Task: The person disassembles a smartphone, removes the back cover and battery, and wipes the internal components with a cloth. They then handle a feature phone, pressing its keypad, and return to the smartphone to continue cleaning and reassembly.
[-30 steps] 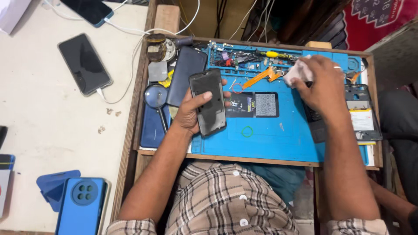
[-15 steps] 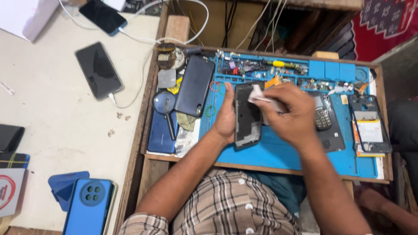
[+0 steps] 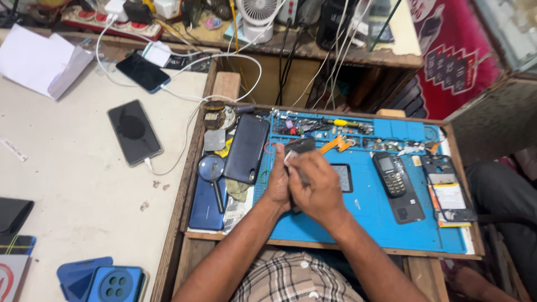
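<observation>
Dark phone [image 3: 295, 150], held on edge over the middle of the blue mat [image 3: 369, 221]: left hand [image 3: 278, 180] clasps its side to steady it, while the right hand [image 3: 318, 187] has its fingers pinched on a small white cloth [image 3: 290, 158] against the phone. Button phone [image 3: 390, 174] lies toward the mat's right edge and the magnifier [image 3: 212, 168] at its left edge; the near edge offers open room.

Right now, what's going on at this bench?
A person sits at a wooden tray lined with a blue work mat. The left hand holds a dark phone upright on its edge over the mat, and the right hand presses a small white cloth or wipe against it. A magnifying glass, a keypad phone and small tools lie around them. Two more phones sit plugged into cables on the white table at the left.
</observation>
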